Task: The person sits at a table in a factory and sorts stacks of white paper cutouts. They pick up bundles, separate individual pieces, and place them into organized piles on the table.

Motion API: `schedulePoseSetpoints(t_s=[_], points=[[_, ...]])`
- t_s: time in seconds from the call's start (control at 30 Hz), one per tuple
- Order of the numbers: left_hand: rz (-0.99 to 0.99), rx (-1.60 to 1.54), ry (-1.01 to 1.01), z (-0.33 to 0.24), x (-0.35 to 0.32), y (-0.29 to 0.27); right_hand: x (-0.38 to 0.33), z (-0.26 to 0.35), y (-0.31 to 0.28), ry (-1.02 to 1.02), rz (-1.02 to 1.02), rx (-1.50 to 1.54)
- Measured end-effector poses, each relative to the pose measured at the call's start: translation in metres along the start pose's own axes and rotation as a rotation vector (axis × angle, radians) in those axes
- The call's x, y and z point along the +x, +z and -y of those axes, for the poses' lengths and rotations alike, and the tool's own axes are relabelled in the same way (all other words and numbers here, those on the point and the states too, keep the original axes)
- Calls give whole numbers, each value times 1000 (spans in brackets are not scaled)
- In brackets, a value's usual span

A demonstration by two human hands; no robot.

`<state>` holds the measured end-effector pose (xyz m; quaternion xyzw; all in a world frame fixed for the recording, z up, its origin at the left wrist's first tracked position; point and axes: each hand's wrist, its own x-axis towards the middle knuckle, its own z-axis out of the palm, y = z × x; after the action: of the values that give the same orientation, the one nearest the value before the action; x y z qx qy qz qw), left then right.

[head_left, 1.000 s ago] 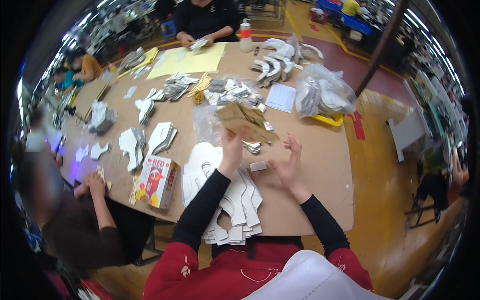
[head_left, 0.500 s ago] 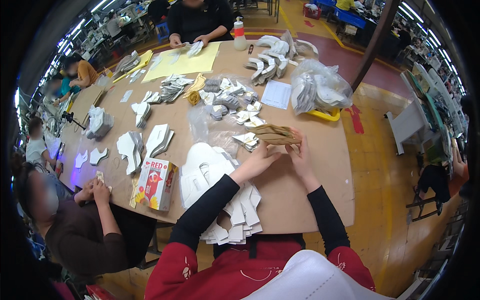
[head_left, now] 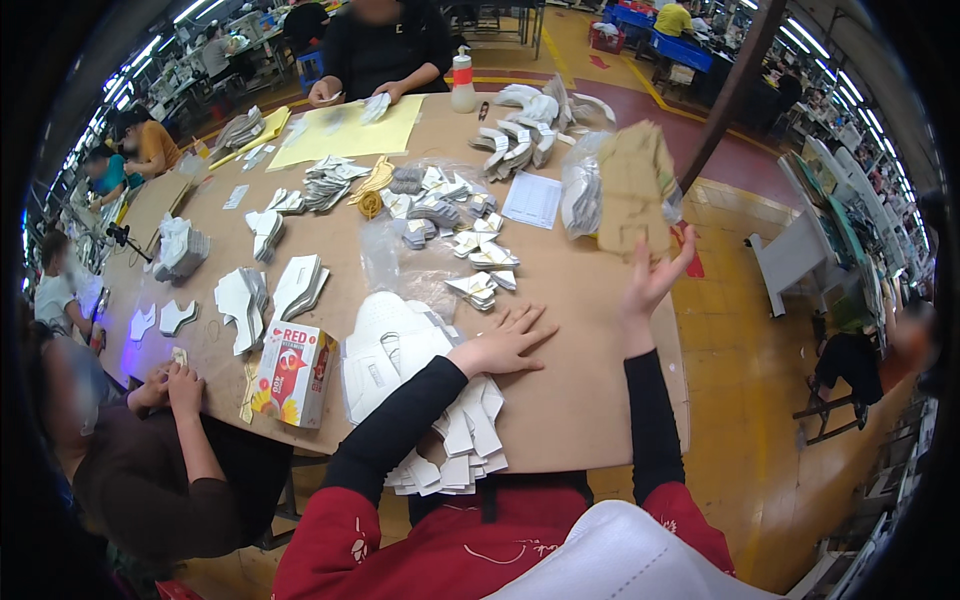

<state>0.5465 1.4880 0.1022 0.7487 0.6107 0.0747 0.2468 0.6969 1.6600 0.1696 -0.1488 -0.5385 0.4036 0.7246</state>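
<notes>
My left hand (head_left: 505, 342) lies on the brown tabletop with its fingers spread, holding nothing. Beneath its wrist and forearm are white cut pieces (head_left: 400, 345), some in a fanned pile at the table's front edge. My right hand (head_left: 655, 282) is raised over the table's right side, thumb against the lower end of a stack of flat tan cut pieces (head_left: 632, 195). Some of its fingers stick out beside the stack; others are hidden. The tan stack stands upright, slightly blurred, in front of a clear plastic bag of grey-white pieces (head_left: 580, 190).
Small tied bundles of white pieces (head_left: 485, 255) lie beyond my left hand, beside a paper sheet (head_left: 532, 200). A red and white box (head_left: 292, 372) stands to the left. Co-workers sit at the left and far sides. A dark post (head_left: 735, 95) rises beyond the right edge.
My right hand has carried the tan stack up and to the right, turning it upright. My left hand has left the stack and come down flat on the table. The view has shifted slightly.
</notes>
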Motion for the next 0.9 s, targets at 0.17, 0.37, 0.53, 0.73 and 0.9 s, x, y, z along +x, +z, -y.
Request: schedulePoseSetpoints(t_s=[0.17, 0.37, 0.53, 0.73, 0.9], points=[[-6, -22, -4, 3, 1, -1, 95, -58, -19, 388, 27, -30], [14, -23, -9, 0, 1, -7, 84, -114, -51, 197, 119, -1030], [-14, -30, -6, -3, -3, -4, -3, -88, -26, -222, 63, -1044], [-57, -8, 1, -3, -3, -5, -56, -69, 18, -192, 1076, -700], [-82, 44, 1, -5, -4, -3, -63, -75, 25, 18, 1082, -701]])
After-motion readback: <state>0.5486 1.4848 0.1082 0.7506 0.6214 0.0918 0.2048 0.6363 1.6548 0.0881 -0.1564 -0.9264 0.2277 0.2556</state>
